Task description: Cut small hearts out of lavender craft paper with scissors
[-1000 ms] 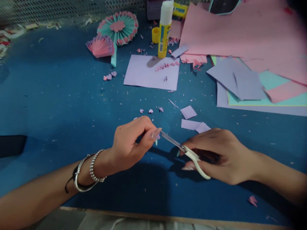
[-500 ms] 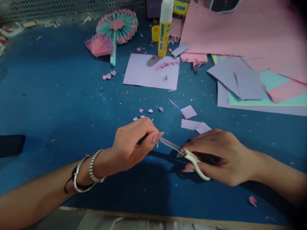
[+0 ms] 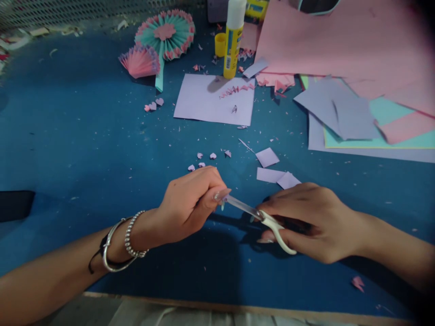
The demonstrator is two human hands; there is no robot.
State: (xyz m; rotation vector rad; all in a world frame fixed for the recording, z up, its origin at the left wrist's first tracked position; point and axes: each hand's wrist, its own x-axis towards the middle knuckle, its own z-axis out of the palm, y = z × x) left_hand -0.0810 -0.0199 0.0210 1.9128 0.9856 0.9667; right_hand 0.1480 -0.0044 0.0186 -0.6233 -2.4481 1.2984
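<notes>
My right hand (image 3: 316, 222) grips a pair of scissors (image 3: 277, 231) by the white handles. The blades point left and reach the fingertips of my left hand (image 3: 195, 203). Thumb and forefinger of that hand are pinched together at the blade tips. Whatever lies between them is mostly hidden, perhaps a tiny scrap of paper. Just beyond the left hand lie several small lilac paper hearts (image 3: 213, 156). Cut lilac paper pieces (image 3: 267, 157) rest above the scissors, close to my right hand.
A glue stick (image 3: 233, 45) stands on a lilac sheet (image 3: 193, 97), its yellow cap (image 3: 220, 44) beside it. Folded paper fans (image 3: 176, 36) lie at the back left. Coloured sheets (image 3: 312, 40) are stacked at the right. A dark object (image 3: 15, 206) sits at the left edge.
Almost nothing differs. The left fingertips have shifted very slightly at the blade tips, and the whole view has moved a little.
</notes>
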